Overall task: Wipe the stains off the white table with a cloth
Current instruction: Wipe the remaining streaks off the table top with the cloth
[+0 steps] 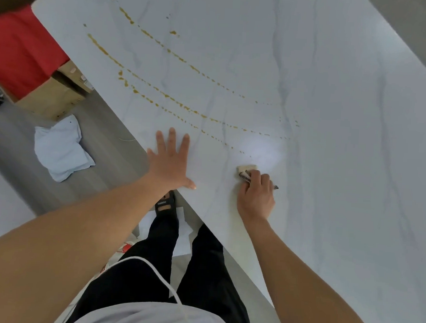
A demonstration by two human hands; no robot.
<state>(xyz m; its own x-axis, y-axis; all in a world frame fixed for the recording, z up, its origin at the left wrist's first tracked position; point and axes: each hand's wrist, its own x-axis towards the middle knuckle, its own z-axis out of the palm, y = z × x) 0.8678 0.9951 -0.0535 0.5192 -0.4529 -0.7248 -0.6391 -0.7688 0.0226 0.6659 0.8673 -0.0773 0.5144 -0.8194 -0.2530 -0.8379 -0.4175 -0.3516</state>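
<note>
One white marbled counter [328, 192] fills the view; dotted amber stain trails [158, 94] arc across it, unwiped; the left grip [168, 164] lies flat near the edge, fingers spread, holding nothing; the right grip [255, 195] curls round a folded patterned cloth [246, 169], pressed down just short of the nearest trail; wiping looks barely begun; next, likely a firm sweep through those drops.

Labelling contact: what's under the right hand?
A cloth, beige with a dark patterned edge, pokes out past the right hand, which presses it on the white table. Most of it, and the table beneath, is covered.
</note>
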